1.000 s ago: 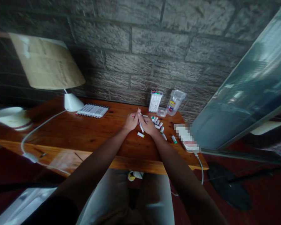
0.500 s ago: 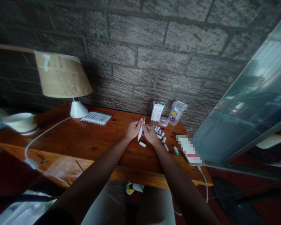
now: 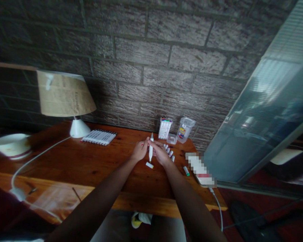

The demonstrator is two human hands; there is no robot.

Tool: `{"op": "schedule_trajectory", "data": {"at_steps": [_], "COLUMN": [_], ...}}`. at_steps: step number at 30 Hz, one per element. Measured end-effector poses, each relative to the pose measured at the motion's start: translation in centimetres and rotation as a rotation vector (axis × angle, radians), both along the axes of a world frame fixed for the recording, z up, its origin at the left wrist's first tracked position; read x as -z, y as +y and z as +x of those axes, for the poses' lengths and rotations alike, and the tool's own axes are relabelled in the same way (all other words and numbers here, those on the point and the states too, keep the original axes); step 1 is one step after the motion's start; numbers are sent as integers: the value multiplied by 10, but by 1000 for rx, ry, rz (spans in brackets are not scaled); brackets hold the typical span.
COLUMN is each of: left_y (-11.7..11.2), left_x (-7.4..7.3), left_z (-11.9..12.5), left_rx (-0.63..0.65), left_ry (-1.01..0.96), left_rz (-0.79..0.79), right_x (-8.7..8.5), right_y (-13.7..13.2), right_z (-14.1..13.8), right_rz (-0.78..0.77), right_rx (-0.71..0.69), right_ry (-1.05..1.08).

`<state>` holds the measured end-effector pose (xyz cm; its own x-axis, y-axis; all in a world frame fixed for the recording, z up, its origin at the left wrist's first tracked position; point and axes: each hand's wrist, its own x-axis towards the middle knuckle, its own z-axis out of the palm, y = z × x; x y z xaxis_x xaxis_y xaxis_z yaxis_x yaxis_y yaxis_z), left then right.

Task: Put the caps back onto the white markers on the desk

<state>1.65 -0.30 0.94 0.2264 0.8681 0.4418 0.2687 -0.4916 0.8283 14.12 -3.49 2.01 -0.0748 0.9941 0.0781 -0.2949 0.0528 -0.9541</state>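
Note:
Both my hands meet over the middle of a wooden desk (image 3: pixel 91 164). My left hand (image 3: pixel 139 152) and my right hand (image 3: pixel 161 153) are both closed round one white marker (image 3: pixel 150 148), which stands nearly upright between them. A short white marker cap (image 3: pixel 149 165) lies on the desk just below my hands. Several loose white markers and caps (image 3: pixel 169 151) lie to the right of my right hand, partly hidden by it. A green-ended marker (image 3: pixel 186 171) lies further right.
A row of markers (image 3: pixel 99 137) lies near a white lamp (image 3: pixel 65 101) at the back left. A marker pack (image 3: pixel 165 128), a small clear tub (image 3: pixel 171 138) and a clear plastic case (image 3: pixel 184 129) stand against the brick wall. A cable (image 3: pixel 35 154) crosses the desk's left side.
The marker in my hands has turned from slanted to nearly upright. The view has shifted, so desk and hands sit lower in the picture.

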Motion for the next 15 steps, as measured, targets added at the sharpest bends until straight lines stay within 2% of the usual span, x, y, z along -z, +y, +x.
{"op": "schedule_trajectory", "data": {"at_steps": [5,12,15], "left_y": [-1,-3,-3], "left_x": [-3,-3,-2], "left_z": [1,1,0], "left_rx": [-10,24,104], "left_ry": [-1,22,21], "left_rz": [-32,25,39], "right_x": [-4,-8,-8], "right_y": [1,2,1], "right_z": [3,7,7], "right_rz": [13,49,30], "right_rx": [-9,11,10], "right_ry": [83,92,73]}}
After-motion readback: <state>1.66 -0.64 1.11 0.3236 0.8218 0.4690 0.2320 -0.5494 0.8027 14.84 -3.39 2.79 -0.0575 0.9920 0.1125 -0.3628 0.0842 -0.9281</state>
